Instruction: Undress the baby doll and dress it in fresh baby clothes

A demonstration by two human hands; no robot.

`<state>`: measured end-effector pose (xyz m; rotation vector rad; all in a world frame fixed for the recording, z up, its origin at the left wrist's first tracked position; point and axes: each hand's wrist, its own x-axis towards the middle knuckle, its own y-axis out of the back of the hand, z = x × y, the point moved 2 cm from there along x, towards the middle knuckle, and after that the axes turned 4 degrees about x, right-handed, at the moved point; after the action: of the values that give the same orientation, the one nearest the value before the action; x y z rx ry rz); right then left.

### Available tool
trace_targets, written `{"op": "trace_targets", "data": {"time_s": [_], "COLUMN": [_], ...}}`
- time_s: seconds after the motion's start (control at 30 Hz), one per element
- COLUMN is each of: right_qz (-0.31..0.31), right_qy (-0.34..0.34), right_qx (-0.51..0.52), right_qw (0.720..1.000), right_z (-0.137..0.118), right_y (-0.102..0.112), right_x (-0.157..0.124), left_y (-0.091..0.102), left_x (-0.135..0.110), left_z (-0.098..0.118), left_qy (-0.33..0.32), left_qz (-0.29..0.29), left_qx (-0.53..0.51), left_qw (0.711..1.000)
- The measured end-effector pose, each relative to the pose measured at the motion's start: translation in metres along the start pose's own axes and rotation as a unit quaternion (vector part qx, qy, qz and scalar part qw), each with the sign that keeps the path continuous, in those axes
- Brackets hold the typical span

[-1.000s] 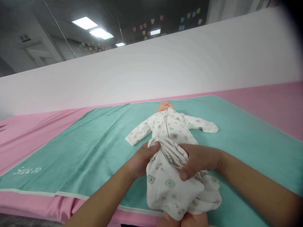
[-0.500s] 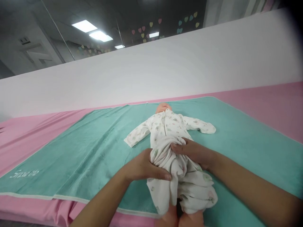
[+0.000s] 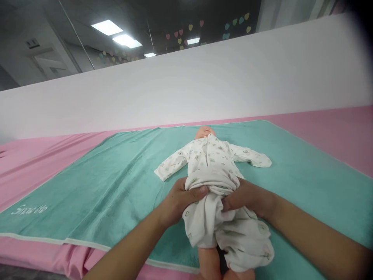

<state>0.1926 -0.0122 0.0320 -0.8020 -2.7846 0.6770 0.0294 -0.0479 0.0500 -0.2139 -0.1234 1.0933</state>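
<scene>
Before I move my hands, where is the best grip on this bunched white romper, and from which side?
Probably the romper's gathered waist fold, from both sides: the cloth lies thickest there across the doll, and your left hand and right hand sit on either side of it.

Ceiling panels (image 3: 107, 27): bright, cool light comes down from these at the upper left of your frame, blown out to pure white.
White wall (image 3: 186, 85): you see it evenly lit, pale and soft, with no glare.
Teal towel (image 3: 87, 186): your light falls flat here, with only faint shading across it.
Doll's legs (image 3: 207, 264): the deepest shadow at the bottom sits right beside them.
Upper right corner: a dark, blurred smudge covers it, and your wide lens bends lines toward the frame edges.
</scene>
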Motion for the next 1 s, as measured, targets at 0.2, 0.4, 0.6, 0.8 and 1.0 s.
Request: {"op": "trace_targets", "data": {"time_s": [0.2, 0.4, 0.6, 0.8, 1.0], "right_qz": [0.049, 0.032, 0.014, 0.064, 0.063], "right_qy": [-0.009, -0.047, -0.090, -0.022, -0.012], "right_qx": [-0.011, -0.019, -0.065, 0.002, 0.056], "right_qw": [0.999, 0.998, 0.994, 0.998, 0.996], "right_z": [0.004, -0.008, -0.010, -0.007, -0.011], "right_y": [0.014, -0.005, -0.012, -0.012, -0.016], "right_x": [-0.003, -0.002, -0.004, -0.004, -0.005], "left_y": [0.006, 0.002, 0.000, 0.008, -0.001], "left_x": [0.003, 0.002, 0.002, 0.005, 0.005], "left_z": [-0.007, -0.001, -0.001, -0.012, -0.001], "left_qy": [-0.023, -0.025, -0.010, -0.023, -0.015], "left_qz": [0.004, 0.017, 0.002, -0.010, -0.022], "left_qx": [-0.022, -0.058, -0.045, -0.014, -0.016], "left_qw": [1.000, 0.998, 0.999, 1.000, 1.000]}}
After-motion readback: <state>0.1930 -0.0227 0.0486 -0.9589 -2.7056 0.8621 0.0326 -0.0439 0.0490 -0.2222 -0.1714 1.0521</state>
